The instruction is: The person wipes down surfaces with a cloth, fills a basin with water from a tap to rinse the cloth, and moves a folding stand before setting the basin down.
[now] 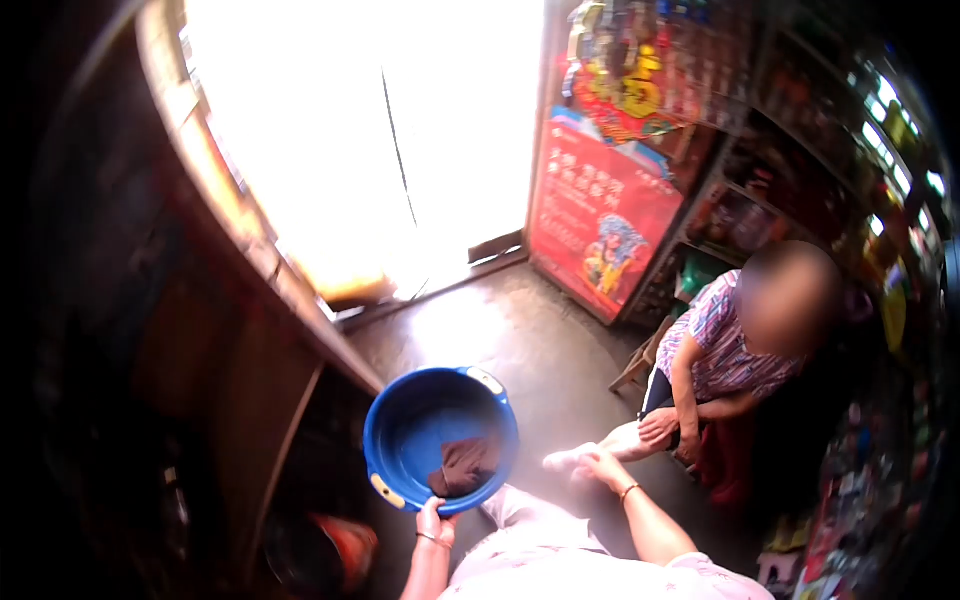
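My left hand (435, 522) is closed on the near rim of a round blue plastic basin (400, 425), its thumb over the edge. Inside the basin lies a crumpled dark brown cloth (462, 468). On the right, a seated person (715, 340) in a patterned shirt has one leg raised toward me. My right hand (603, 470) is at the pale foot (566, 460) of that leg, its fingers bent against the ankle. Blur hides some of the finger contact. Both hands of the seated person (660, 428) rest around the raised leg.
A bright doorway (440, 150) opens ahead. Beside it stands a red poster panel (600, 215) with hanging packets above. Shelves of goods (840, 480) line the right. A dark wooden counter (230, 400) runs along the left, with an orange-red object (345, 550) below. Grey floor (560, 350) lies between.
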The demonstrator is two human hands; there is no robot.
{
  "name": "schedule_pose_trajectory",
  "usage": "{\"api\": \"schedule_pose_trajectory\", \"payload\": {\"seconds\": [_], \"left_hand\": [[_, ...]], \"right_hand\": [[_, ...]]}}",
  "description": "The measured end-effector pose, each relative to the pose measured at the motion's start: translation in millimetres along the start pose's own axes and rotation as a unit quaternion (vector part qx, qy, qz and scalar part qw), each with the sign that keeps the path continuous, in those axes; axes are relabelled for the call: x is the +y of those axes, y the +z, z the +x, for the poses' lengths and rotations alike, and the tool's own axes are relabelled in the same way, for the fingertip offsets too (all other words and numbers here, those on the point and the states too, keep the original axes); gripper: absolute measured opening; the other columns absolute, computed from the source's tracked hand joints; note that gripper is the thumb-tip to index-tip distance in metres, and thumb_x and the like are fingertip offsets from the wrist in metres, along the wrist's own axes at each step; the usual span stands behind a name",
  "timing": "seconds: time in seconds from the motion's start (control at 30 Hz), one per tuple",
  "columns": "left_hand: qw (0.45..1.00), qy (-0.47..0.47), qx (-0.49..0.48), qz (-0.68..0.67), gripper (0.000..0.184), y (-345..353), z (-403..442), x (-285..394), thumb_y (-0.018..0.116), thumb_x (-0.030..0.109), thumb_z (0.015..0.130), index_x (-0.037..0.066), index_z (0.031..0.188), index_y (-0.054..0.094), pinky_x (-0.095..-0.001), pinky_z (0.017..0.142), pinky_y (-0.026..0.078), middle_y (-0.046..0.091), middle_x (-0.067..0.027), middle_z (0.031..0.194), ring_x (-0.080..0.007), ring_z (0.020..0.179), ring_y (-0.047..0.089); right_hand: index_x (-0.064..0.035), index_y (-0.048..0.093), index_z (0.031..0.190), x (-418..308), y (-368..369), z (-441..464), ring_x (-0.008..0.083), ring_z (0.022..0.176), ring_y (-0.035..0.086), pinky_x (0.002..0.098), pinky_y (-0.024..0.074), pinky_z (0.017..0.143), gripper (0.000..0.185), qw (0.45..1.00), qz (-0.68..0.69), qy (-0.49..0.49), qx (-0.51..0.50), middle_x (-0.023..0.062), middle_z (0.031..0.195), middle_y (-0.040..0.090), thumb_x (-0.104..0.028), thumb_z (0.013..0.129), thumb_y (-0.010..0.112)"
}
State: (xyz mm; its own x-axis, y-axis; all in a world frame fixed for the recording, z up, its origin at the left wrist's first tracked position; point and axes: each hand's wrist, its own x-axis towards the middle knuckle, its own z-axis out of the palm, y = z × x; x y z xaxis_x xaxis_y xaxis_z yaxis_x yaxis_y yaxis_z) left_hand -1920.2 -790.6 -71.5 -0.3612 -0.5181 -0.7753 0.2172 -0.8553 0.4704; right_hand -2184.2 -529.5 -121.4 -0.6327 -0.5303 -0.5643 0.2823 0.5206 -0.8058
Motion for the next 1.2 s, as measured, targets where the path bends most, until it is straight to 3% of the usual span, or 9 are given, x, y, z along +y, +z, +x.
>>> {"api": "schedule_pose_trajectory", "payload": {"seconds": [0.07, 0.13, 0.43, 0.7, 0.83, 0.93, 1.0, 1.03, 1.2], "left_hand": [[0.999, -0.033, 0.012, -0.013, 0.021, 32, 35, 26, 0.05, 0.004, 0.069, 0.001, 0.089, 0.049, -0.0469, 0.068, 0.05, 0.052, -0.0117, 0.087, -0.0264, 0.079, 0.054], [0.999, -0.038, 0.003, 0.022, 0.022, 74, 69, 60, 0.05, 0.004, 0.068, 0.001, 0.09, 0.049, -0.0471, 0.07, 0.049, 0.052, -0.0115, 0.089, -0.0263, 0.081, 0.054], [0.996, -0.007, -0.032, 0.082, 0.011, 224, 204, 147, 0.049, 0.005, 0.068, 0.001, 0.078, 0.048, -0.0441, 0.066, 0.05, 0.052, -0.0101, 0.076, -0.0243, 0.071, 0.054], [0.97, -0.044, -0.126, 0.205, 0.01, 326, 390, 170, 0.051, 0.008, 0.072, 0.005, 0.081, 0.051, -0.0346, 0.065, 0.048, 0.053, -0.0068, 0.076, -0.0213, 0.071, 0.054], [0.948, -0.097, -0.157, 0.259, 0.014, 357, 436, 175, 0.053, 0.009, 0.072, 0.002, 0.083, 0.057, -0.0328, 0.071, 0.045, 0.057, -0.0079, 0.08, -0.0211, 0.078, 0.054], [0.938, -0.096, -0.186, 0.278, 0.009, 437, 438, 189, 0.053, 0.01, 0.073, 0.004, 0.079, 0.056, -0.0299, 0.064, 0.046, 0.056, -0.0063, 0.073, -0.0194, 0.071, 0.055], [0.93, -0.098, -0.146, 0.321, 0.006, 481, 437, 192, 0.053, 0.01, 0.074, 0.005, 0.074, 0.055, -0.0255, 0.053, 0.045, 0.055, -0.0041, 0.068, -0.0158, 0.062, 0.054], [0.929, -0.101, -0.149, 0.325, 0.006, 497, 439, 193, 0.053, 0.01, 0.074, 0.005, 0.074, 0.055, -0.0255, 0.053, 0.045, 0.055, -0.0041, 0.068, -0.0158, 0.062, 0.054], [0.926, -0.128, -0.175, 0.31, 0.007, 570, 412, 187, 0.053, 0.009, 0.074, 0.006, 0.068, 0.053, -0.0236, 0.044, 0.043, 0.053, -0.0022, 0.063, -0.0126, 0.053, 0.051]], "right_hand": [[-0.0015, 0.054, 0.096, -51, -19, 41, 0.0102, 0.07, 0.055, 0.0234, 0.0467, 0.06, 0.02, 0.998, 0.063, -0.01, 0.028, 0.0042, 0.084, 0.058, -0.018, 0.086, 0.051], [-0.0028, 0.054, 0.094, -101, -35, 89, 0.0101, 0.066, 0.056, 0.0224, 0.0453, 0.054, 0.016, 0.98, 0.108, -0.124, 0.111, 0.0024, 0.076, 0.057, -0.015, 0.086, 0.049], [-0.0042, 0.051, 0.107, -362, -201, 200, 0.0131, 0.085, 0.056, 0.0259, 0.0465, 0.071, 0.024, 0.87, 0.248, -0.295, 0.308, 0.0055, 0.095, 0.057, -0.018, 0.088, 0.044], [-0.0053, 0.038, 0.124, -512, -360, 287, 0.0148, 0.108, 0.043, 0.0285, 0.0376, 0.083, 0.046, 0.747, 0.257, -0.358, 0.498, 0.0054, 0.123, 0.043, -0.023, 0.084, 0.052], [-0.0144, 0.032, 0.129, -539, -419, 291, 0.018, 0.117, 0.037, 0.0317, 0.0316, 0.091, 0.055, 0.651, 0.42, -0.413, 0.479, 0.0059, 0.13, 0.033, -0.037, 0.083, 0.051], [-0.0197, 0.038, 0.124, -566, -465, 282, 0.0154, 0.102, 0.046, 0.0281, 0.0381, 0.081, 0.045, 0.581, 0.488, -0.42, 0.497, 0.005, 0.123, 0.041, -0.037, 0.084, 0.05], [-0.0155, 0.049, 0.112, -565, -482, 272, 0.0121, 0.078, 0.051, 0.0229, 0.0411, 0.065, 0.033, 0.582, 0.516, -0.456, 0.432, 0.003, 0.102, 0.054, -0.031, 0.084, 0.053], [-0.0117, 0.056, 0.097, -566, -488, 271, 0.0102, 0.06, 0.048, 0.0213, 0.0391, 0.051, 0.019, 0.54, 0.541, -0.485, 0.425, 0.0009, 0.081, 0.058, -0.024, 0.082, 0.058], [-0.0079, 0.057, 0.09, -551, -414, 279, 0.014, 0.063, 0.057, 0.0234, 0.0488, 0.055, 0.013, 0.618, 0.511, -0.439, 0.405, 0.0024, 0.075, 0.059, -0.017, 0.08, 0.059]]}}
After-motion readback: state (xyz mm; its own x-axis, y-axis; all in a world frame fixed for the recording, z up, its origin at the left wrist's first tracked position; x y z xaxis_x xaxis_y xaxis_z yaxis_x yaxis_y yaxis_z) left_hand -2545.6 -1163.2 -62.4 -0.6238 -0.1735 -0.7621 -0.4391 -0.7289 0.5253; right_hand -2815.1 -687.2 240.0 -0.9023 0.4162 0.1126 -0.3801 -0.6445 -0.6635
